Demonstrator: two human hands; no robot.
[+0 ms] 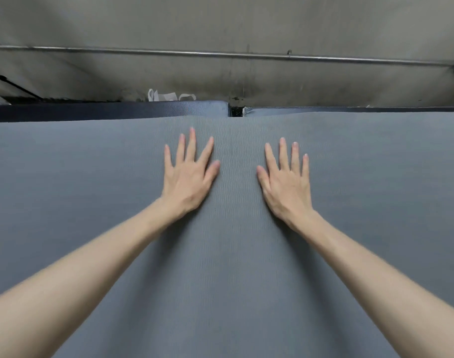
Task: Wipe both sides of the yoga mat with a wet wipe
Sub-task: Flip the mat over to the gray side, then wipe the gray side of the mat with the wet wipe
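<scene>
A grey yoga mat (91,189) with a fine wavy texture lies spread flat and fills most of the view. My left hand (188,174) lies palm down on it near its far edge, fingers straight and spread. My right hand (288,179) lies the same way a short gap to the right. Neither hand holds anything. No wet wipe is in view.
Beyond the mat's far edge lie two dark padded cushions (117,109) with a gap between them. A white plastic bag (166,95) sits behind them against a dirty grey wall (220,27) that carries a horizontal metal pipe (220,54).
</scene>
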